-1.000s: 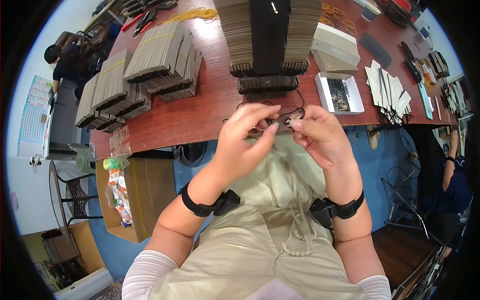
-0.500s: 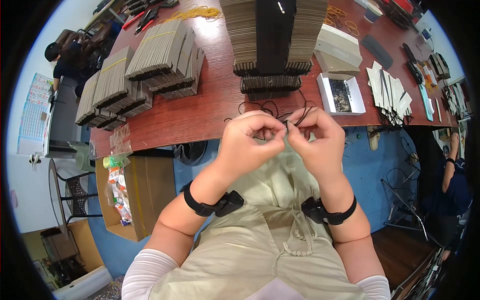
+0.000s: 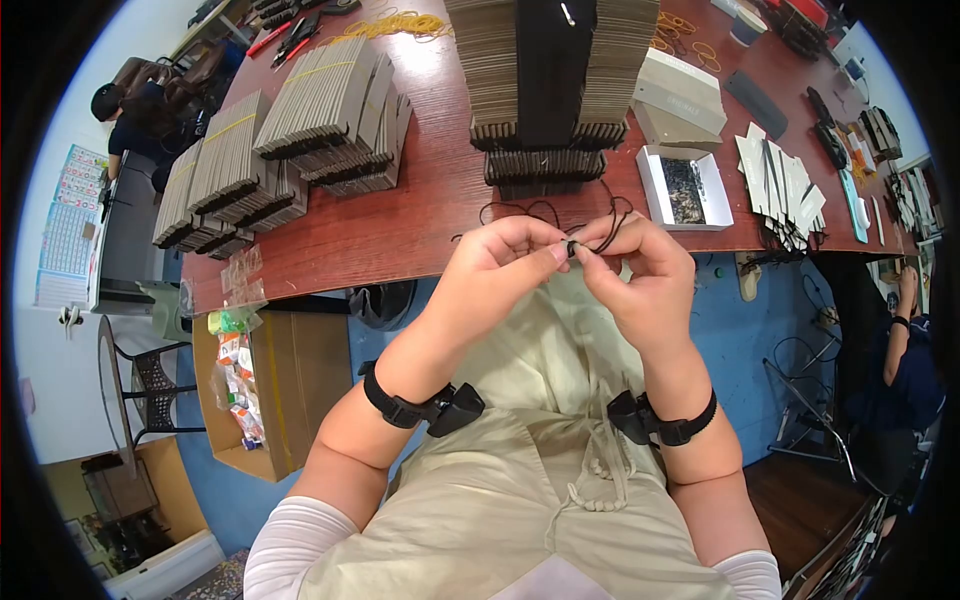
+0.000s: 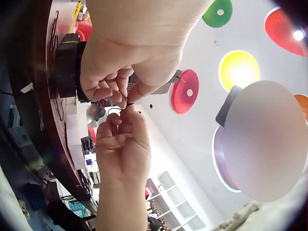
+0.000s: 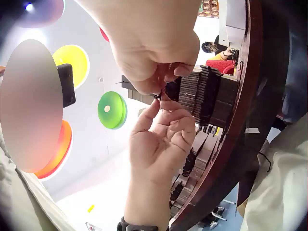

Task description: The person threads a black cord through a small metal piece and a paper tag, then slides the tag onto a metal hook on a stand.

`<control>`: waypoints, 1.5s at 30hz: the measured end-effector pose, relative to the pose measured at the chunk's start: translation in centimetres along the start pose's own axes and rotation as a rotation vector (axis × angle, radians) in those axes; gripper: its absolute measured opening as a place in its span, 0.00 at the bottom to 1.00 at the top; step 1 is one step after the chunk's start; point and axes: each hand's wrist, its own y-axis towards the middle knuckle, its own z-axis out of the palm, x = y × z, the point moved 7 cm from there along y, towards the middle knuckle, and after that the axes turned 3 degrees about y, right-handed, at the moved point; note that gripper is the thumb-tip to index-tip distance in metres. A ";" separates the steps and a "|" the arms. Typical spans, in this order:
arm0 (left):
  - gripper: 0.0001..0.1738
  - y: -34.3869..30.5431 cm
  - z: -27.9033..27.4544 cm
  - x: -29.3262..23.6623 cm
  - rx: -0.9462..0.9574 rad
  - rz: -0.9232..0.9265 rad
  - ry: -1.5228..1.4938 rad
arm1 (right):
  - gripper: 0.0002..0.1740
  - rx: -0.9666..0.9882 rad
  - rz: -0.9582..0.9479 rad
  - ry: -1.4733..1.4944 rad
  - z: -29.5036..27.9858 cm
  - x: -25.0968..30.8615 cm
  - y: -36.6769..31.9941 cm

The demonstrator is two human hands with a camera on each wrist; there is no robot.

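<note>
Thin black cord (image 3: 612, 222) loops up beside the right fingers and trails onto the table edge. My left hand (image 3: 500, 268) pinches a small dark knotted part (image 3: 571, 248) of it between thumb and forefinger. Facing it, my right hand (image 3: 645, 285) pinches the cord with its thumb and forefinger, the fingertips of both hands almost meeting. In the left wrist view the right hand (image 4: 122, 149) shows palm side, its other fingers curled. From the right wrist, the left hand (image 5: 161, 139) appears below, with the dark bit (image 5: 157, 96) at its fingertips.
Tall stacks of grey-brown cards (image 3: 545, 168) stand just beyond the hands on the red-brown table (image 3: 430, 215). Banded card bundles (image 3: 320, 95) lie at left. To the right are a white box (image 3: 665, 195) of small dark pieces and loose tags (image 3: 775, 185). A cardboard box (image 3: 300, 390) stands below.
The hands came together from slightly apart, the right hand turning inward to pinch the cord. Since half a second ago the left thumb has straightened along the dark knotted part.
</note>
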 end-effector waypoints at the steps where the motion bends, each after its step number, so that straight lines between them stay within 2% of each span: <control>1: 0.09 0.0 0.0 -0.1 -0.015 0.001 0.019 | 0.07 0.005 -0.017 -0.042 0.0 0.1 0.0; 4: 0.07 0.0 -0.2 -0.5 -0.058 0.038 0.114 | 0.07 -0.001 -0.043 -0.132 0.1 0.3 0.0; 7: 0.05 -0.2 -0.3 -1.0 -0.103 0.084 0.215 | 0.07 0.030 0.012 -0.058 -0.1 -0.1 0.3; 10: 0.04 -0.3 -0.6 -1.4 -0.128 0.109 0.285 | 0.06 -0.027 0.374 0.265 -0.9 -1.5 0.3; 13: 0.04 -0.3 -0.8 -1.6 -0.128 0.115 0.291 | 0.06 -0.112 0.265 -0.268 -2.9 -0.9 0.3; 14: 0.04 -0.2 -0.8 -1.6 -0.125 0.116 0.284 | 0.10 -0.071 0.104 -0.390 -2.7 0.6 0.4; 18: 0.03 -0.2 -0.6 -1.6 -0.107 0.063 0.215 | 0.18 0.183 0.405 0.144 0.8 -0.3 -0.4; 21: 0.03 -0.2 -0.4 -1.7 -0.105 0.035 0.191 | 0.14 0.292 0.739 0.380 1.3 -1.2 -1.0; 24: 0.03 -0.2 -0.7 -1.5 -0.100 0.043 0.235 | 0.08 0.283 0.647 0.271 0.5 -1.9 -0.7; 27: 0.03 -0.3 -0.4 -1.6 -0.071 0.035 0.215 | 0.03 0.211 0.475 0.172 0.3 -1.6 -0.4; 36: 0.05 0.0 -0.4 -0.3 0.025 -0.070 0.185 | 0.05 0.167 0.372 -0.019 -0.1 -0.5 -0.2; 38: 0.06 0.1 0.1 -0.2 0.051 -0.095 0.156 | 0.05 0.225 0.400 -0.034 0.0 -0.3 -0.2; 41: 0.08 0.1 0.6 -0.6 0.014 -0.004 0.154 | 0.06 0.236 0.404 -0.055 0.0 -0.1 -0.2; 44: 0.09 -0.3 -0.3 -1.5 -0.189 0.212 0.289 | 0.06 0.182 0.361 -0.060 0.1 0.2 -0.2; 45: 0.08 -0.5 -0.4 -1.5 -0.209 0.214 0.306 | 0.06 0.158 0.343 -0.060 0.1 0.2 -0.2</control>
